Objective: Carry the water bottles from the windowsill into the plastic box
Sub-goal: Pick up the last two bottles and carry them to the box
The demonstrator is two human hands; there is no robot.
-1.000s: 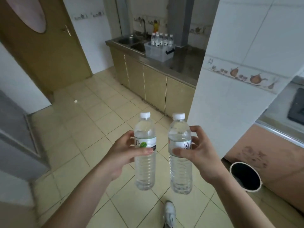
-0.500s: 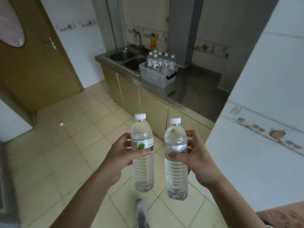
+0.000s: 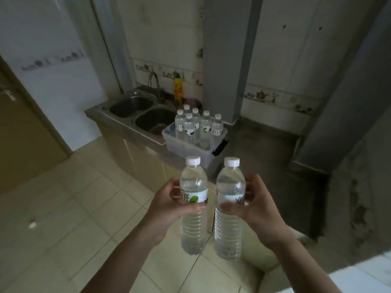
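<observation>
Kitchen counter (image 3: 264, 157) holds the plastic box (image 3: 190, 152), half full; left hand (image 3: 169, 205) and right hand (image 3: 257, 205) each grip an upright water bottle. Crowded box risks toppling neighbours.

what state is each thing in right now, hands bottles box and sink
left hand: grip shut on left bottle
right hand: grip shut on right bottle
left bottle: capped, upright, full, held in the air
right bottle: capped, upright, full, held in the air
plastic box: open on the counter, six capped bottles standing inside
sink: tap off
</observation>
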